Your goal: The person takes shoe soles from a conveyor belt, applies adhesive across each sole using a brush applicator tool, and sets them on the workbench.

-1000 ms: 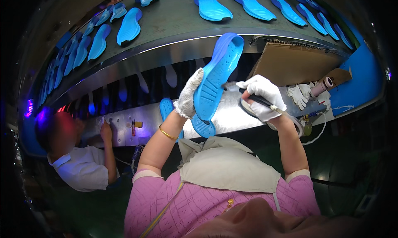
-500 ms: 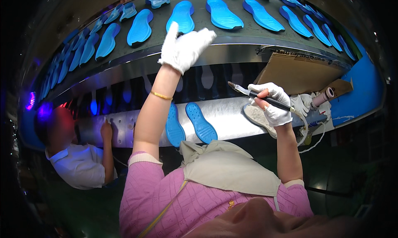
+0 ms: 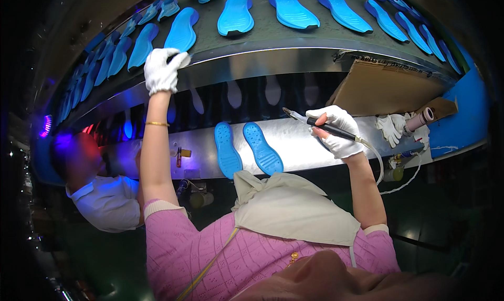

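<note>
My left hand (image 3: 165, 71), in a white glove, reaches to the metal edge of the conveyor belt. Its thumb and fingers are apart with nothing seen between them, just below a blue shoe sole (image 3: 181, 30) on the belt. In my white-gloved right hand (image 3: 340, 131) is a black-handled glue brush (image 3: 336, 129), tip pointing left; a pale tube runs from its rear end. Bare skin shows at the thumb and a fingertip. Two blue soles with holes, a left one (image 3: 228, 150) and a right one (image 3: 263, 148), lie side by side on the metal shelf before me.
More blue soles (image 3: 293, 8) line the dark belt (image 3: 262, 37). A cardboard piece (image 3: 391, 88) leans at the right, beside loose white gloves (image 3: 389, 130) and a pinkish roll (image 3: 420, 119). A co-worker (image 3: 105, 201) is close on the left. Small red tools (image 3: 179, 157) lie on the shelf.
My left hand has moved left and down, from over the belt to its edge. The right hand keeps the brush; the pale sole-shaped piece below it no longer shows. The co-worker's raised arm is lower.
</note>
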{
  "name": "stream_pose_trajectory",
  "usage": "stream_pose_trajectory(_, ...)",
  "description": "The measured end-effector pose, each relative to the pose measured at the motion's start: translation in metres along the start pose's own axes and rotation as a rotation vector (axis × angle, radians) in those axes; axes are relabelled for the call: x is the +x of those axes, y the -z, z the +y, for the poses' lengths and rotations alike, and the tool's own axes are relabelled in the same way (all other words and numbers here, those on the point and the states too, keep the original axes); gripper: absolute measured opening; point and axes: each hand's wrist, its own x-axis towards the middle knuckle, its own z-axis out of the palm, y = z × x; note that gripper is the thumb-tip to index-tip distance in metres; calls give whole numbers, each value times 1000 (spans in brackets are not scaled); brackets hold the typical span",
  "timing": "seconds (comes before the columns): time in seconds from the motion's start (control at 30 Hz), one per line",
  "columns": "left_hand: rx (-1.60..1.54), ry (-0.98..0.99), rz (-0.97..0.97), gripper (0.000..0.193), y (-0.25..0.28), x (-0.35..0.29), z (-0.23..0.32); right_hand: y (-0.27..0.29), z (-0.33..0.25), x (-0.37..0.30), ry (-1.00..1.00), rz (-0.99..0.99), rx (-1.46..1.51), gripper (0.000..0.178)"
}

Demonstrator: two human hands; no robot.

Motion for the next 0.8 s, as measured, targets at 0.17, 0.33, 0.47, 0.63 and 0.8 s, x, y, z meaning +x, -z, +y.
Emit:
stream_pose_trajectory(0.17, -716, 55, 287, 22, 38, -23, 41, 6, 16, -1, -25, 13, -30, 18)
stream_pose_trajectory(0.33, -1296, 24, 344, 44, 117, -13, 58, 4, 24, 2, -28, 152, 12, 16)
stream_pose_trajectory(0.47, -1613, 412, -7, 38, 75, -40, 105, 3, 34, 0, -11, 176, 99, 19)
stream_pose_trajectory(0.63, -2316, 1110, -702, 90, -5, -128, 157, -12, 14, -5, -29, 122, 194, 21)
stream_pose_trajectory(0.8, -2154, 1278, -594, 83, -26, -162, 180, -29, 18, 4, 25, 101, 165, 17)
